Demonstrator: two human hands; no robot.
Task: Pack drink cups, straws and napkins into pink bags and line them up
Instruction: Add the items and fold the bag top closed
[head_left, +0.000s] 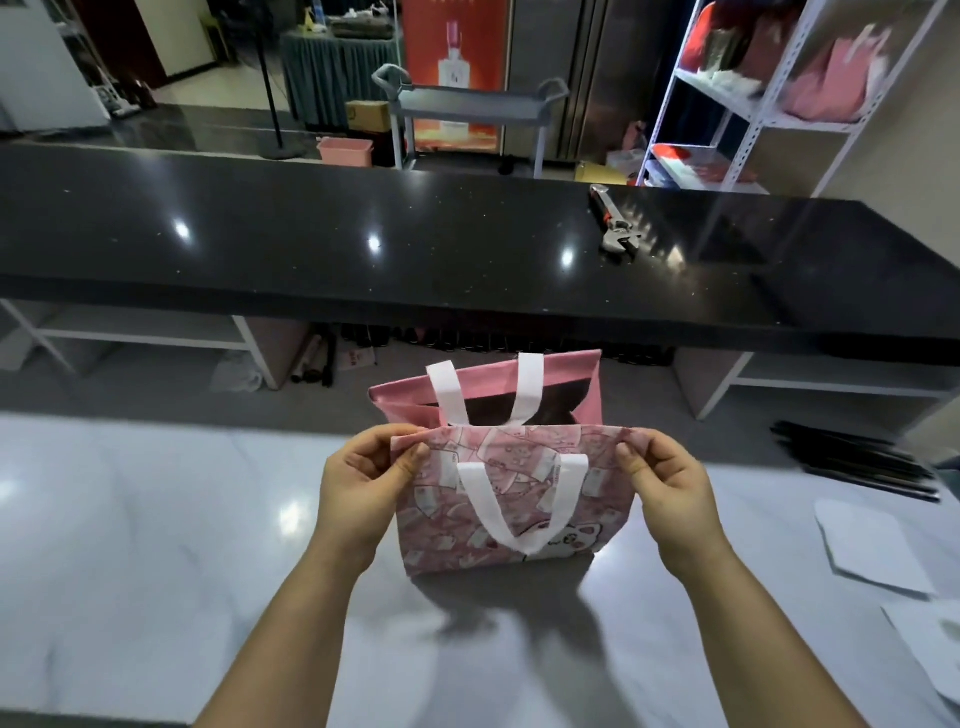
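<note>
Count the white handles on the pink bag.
2. The near handle hangs down the printed front of the bag; the far handle stands up behind its open mouth. None looks hidden.

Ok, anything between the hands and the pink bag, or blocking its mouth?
Nothing between: left hand and right hand pinch the near rim of the pink bag. Only its far white handle droops into the open mouth.

Both bare forearms reach forward, converging slightly. Left hand (358, 478) and right hand (670, 483), level with each other, each pinch an upper corner of the pink bag (519, 483) between thumb and curled fingers, palms facing inward.
</note>
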